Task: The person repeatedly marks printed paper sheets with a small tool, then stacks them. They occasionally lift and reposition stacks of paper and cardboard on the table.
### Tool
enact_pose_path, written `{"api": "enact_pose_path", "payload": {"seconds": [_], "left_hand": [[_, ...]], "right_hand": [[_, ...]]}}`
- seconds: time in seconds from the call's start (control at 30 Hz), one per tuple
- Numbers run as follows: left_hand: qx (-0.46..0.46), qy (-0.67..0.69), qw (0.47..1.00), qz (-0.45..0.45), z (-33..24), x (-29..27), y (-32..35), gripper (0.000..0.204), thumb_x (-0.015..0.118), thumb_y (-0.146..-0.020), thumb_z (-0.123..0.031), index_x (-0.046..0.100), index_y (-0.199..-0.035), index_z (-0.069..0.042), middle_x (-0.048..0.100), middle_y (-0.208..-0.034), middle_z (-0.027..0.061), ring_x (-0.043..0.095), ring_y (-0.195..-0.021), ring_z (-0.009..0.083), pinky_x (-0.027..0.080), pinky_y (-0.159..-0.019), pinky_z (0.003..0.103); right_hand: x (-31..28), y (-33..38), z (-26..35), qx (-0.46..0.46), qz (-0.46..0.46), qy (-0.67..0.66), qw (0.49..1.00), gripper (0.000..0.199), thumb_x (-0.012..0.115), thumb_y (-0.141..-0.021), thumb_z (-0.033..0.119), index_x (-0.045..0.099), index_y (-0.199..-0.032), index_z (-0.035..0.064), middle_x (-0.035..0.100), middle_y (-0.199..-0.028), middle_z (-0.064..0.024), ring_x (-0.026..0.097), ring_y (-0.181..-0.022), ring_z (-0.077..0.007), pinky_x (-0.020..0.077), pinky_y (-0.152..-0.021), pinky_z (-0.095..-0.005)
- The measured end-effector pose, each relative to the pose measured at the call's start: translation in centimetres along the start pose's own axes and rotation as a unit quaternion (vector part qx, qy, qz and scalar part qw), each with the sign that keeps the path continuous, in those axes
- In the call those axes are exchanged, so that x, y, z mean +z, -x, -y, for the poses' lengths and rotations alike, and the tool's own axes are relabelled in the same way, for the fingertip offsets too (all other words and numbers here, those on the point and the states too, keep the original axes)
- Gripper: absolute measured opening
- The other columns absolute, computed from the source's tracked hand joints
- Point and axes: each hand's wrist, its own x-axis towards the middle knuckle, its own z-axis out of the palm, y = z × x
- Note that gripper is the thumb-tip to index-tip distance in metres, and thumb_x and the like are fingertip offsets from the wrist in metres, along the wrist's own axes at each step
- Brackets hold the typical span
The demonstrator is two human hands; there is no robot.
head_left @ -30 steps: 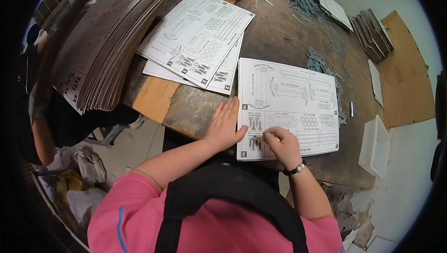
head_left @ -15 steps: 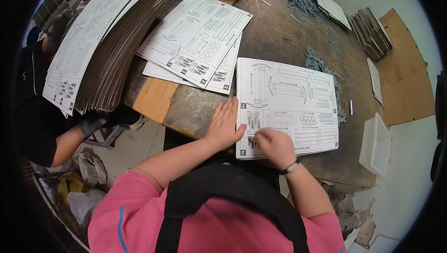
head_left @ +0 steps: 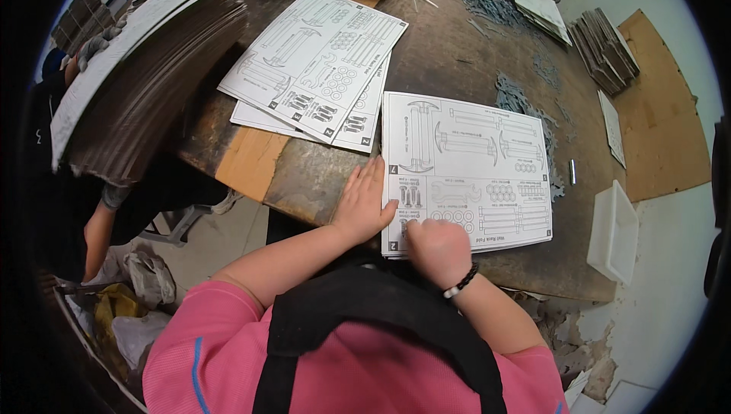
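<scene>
A stack of white printed cards point(head_left: 487, 136), with line drawings of bolts, wrenches and nuts, lies in front of me near the table's front edge. My left hand point(head_left: 365, 199) rests flat with its fingers stretched along the stack's left edge. Over the lower left corner of the top card, my right hand point(head_left: 440, 248) is curled closed, knuckles up. Whatever its fingers may hold is hidden beneath it. To the left, more printed cards point(head_left: 316, 63) lie fanned and overlapping, apart from my hands.
At far left a co-worker's gloved hands point(head_left: 95, 44) hold a thick stack of cardboard sheets point(head_left: 167, 71). Grey scraps point(head_left: 518, 98) litter the table beyond my stack. A small silver cylinder point(head_left: 573, 172) and a white plastic tray point(head_left: 614, 235) are on the right.
My right hand has shifted slightly left and turned knuckles up on the card corner. My left hand stays against the stack. The co-worker's cardboard stack has tilted and moved left.
</scene>
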Motion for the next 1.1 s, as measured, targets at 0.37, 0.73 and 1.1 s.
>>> {"api": "enact_pose_path", "payload": {"seconds": [0.37, 0.73, 1.1], "left_hand": [[0.017, -0.013, 1.000, 0.012, -0.7, -0.7, 0.1, 0.060, 0.049, -0.079, -0.022, 0.029, -0.130, 0.004, 0.036, -0.126, 0.0287, 0.032, -0.122, 0.0376, 0.017, -0.104, 0.046], [0.010, -0.019, 1.000, 0.006, -1.0, -0.5, 0.3, 0.055, 0.047, -0.079, -0.018, 0.033, -0.128, 0.002, 0.037, -0.125, 0.0292, 0.032, -0.121, 0.0387, 0.018, -0.104, 0.047], [0.016, -0.025, 1.000, 0.003, -0.9, 0.0, 0.4, 0.056, 0.049, -0.078, -0.017, 0.032, -0.128, 0.004, 0.038, -0.123, 0.0289, 0.033, -0.120, 0.0391, 0.019, -0.103, 0.047]], "right_hand": [[1.0, 2.8, -3.2, 0.311, 0.063, -0.416, 0.852, 0.021, 0.054, -0.079, 0.022, 0.064, -0.084, 0.0050, 0.063, -0.074, -0.0128, 0.061, -0.069, -0.0272, 0.0469, -0.062, -0.0319], [-0.6, 2.4, -2.3, 0.227, 0.034, -0.317, 0.920, 0.019, 0.055, -0.079, 0.023, 0.064, -0.084, 0.0066, 0.062, -0.073, -0.0115, 0.061, -0.068, -0.0280, 0.0477, -0.061, -0.0332], [-1.0, 2.3, -1.0, 0.128, 0.052, -0.085, 0.987, 0.016, 0.052, -0.076, 0.016, 0.059, -0.067, 0.0041, 0.061, -0.067, -0.0124, 0.060, -0.063, -0.0285, 0.0466, -0.053, -0.0370]]}}
